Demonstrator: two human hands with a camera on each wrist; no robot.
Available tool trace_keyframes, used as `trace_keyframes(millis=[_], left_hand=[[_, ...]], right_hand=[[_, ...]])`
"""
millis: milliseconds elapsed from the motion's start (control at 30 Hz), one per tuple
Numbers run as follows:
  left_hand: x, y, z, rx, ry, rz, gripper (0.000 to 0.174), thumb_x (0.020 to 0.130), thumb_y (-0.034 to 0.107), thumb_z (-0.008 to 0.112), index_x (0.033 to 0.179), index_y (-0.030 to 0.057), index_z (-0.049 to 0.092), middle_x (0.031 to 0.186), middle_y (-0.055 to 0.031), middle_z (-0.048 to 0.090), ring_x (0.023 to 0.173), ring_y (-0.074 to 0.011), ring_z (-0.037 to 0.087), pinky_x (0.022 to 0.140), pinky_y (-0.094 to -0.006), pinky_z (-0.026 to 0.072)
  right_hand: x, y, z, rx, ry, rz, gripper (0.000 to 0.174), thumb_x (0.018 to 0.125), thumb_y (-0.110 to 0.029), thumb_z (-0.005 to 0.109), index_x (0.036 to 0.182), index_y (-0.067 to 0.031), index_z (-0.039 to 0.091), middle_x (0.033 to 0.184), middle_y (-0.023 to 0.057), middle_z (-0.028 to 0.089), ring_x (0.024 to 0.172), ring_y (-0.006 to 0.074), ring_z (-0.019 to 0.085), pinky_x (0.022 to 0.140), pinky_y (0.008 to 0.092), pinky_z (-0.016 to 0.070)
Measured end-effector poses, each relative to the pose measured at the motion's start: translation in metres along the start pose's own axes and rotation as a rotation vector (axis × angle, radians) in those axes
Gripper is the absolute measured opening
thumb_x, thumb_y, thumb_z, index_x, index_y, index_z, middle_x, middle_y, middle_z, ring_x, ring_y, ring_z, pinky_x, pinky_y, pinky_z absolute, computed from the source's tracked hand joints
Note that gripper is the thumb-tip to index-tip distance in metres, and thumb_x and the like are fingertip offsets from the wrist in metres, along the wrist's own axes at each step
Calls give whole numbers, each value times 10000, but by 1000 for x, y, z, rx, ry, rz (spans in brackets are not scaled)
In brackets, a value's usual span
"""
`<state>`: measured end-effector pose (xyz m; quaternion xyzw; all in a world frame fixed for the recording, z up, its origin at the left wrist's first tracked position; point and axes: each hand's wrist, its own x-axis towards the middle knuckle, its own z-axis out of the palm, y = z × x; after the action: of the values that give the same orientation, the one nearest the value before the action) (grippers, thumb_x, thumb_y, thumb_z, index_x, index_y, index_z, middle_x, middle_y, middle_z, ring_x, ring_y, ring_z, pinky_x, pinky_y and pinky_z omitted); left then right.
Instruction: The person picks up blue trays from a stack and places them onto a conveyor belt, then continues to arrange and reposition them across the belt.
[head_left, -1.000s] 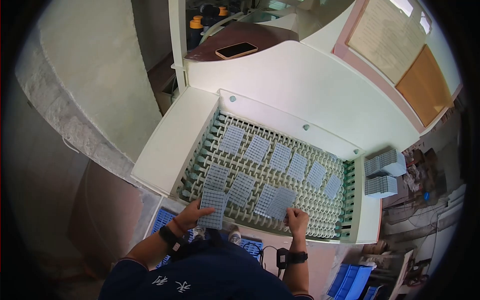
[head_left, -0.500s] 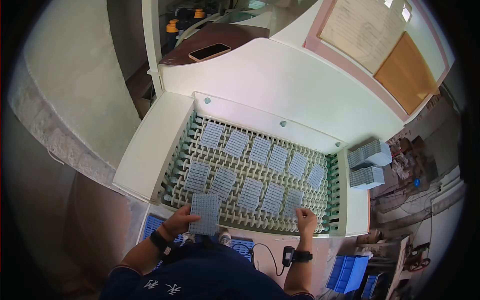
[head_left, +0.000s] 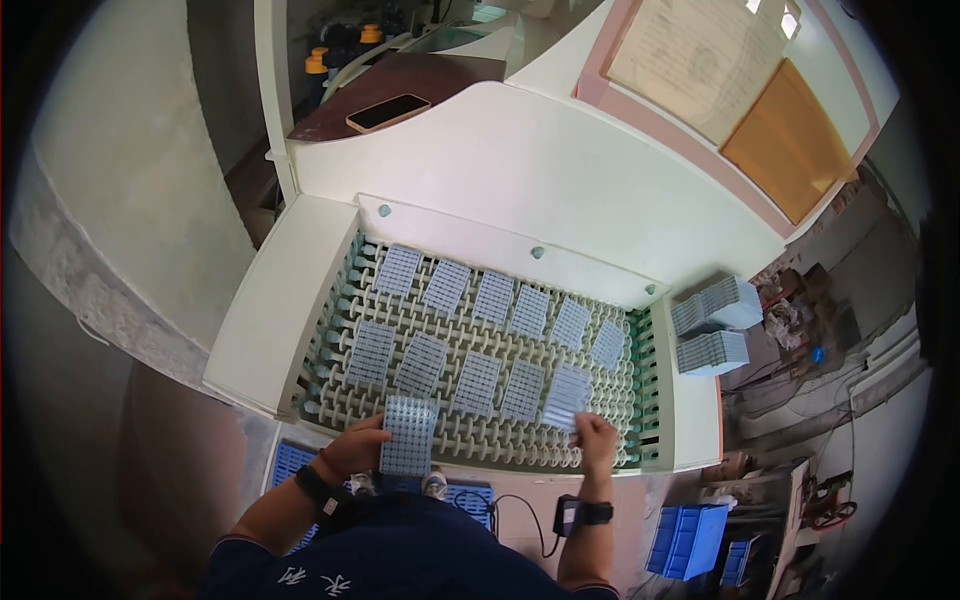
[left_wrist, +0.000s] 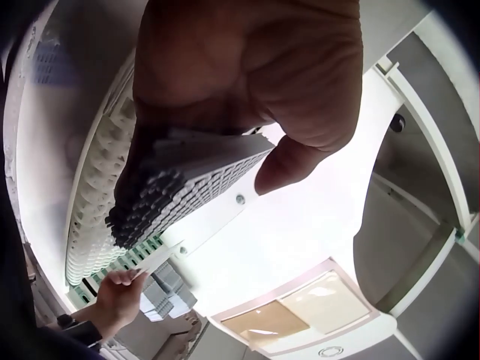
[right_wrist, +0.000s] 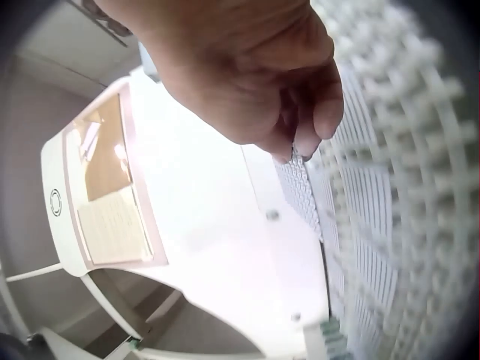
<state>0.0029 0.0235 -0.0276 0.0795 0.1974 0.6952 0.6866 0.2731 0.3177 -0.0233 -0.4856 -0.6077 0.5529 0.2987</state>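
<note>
In the head view my left hand (head_left: 354,449) holds a stack of grey-blue gridded sheets (head_left: 408,436) at the near edge of the roller bed (head_left: 470,438). The left wrist view shows that stack (left_wrist: 202,184) between thumb and fingers. My right hand (head_left: 597,442) pinches the near corner of one sheet (head_left: 567,392) over the bed's right part; the right wrist view shows the fingertips of the right hand (right_wrist: 255,82) closed on its edge (right_wrist: 298,187). Two rows of similar sheets (head_left: 476,384) lie on the rollers, left of and beyond the right hand.
Stacks of sheets (head_left: 713,352) sit on the bed's right-hand ledge (head_left: 697,425). A phone (head_left: 388,113) lies on the brown surface behind the white panel (head_left: 470,150). Blue crates (head_left: 686,540) stand at the lower right, and a cable (head_left: 530,508) hangs near the right wrist.
The sheet held earlier by my right hand now lies in the near row, and the hand pinches another one to its right. The head view has shifted, moving the scene left.
</note>
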Motion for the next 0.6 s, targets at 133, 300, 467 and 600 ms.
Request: trace_keyframes(millis=[133,300,467,600], left_hand=[[-13,-2,-8,98,116,54,476,843,77,495,1283,-30,349,1195,-170,512,1084,-279,532,938,-405,425],[-16,-1,-10,216,163,109,447,837,43,529,1253,-26,380,1178,-150,525,1066,-249,547,909,-377,452],[-15,-1,-7,374,262,110,444,836,49,569,1244,-22,406,1148,-134,548,1043,-210,554,901,-340,452],[-14,-4,-9,427,266,81,419,826,61,602,1206,-15,443,1141,-116,559,1028,-189,557,877,-327,459]], right_hand=[[36,24,-72,-267,205,0,171,762,-125,662,801,41,640,585,56,580,455,106,518,421,246,414],[34,35,-54,-823,459,-372,321,629,-195,750,848,14,643,650,125,613,559,235,574,556,333,461],[-18,-12,62,-433,-180,-169,323,704,-197,741,919,17,630,745,84,634,637,154,594,574,265,474],[-75,-33,149,-24,-895,132,164,816,-140,650,888,6,629,708,47,619,596,85,589,515,208,483]])
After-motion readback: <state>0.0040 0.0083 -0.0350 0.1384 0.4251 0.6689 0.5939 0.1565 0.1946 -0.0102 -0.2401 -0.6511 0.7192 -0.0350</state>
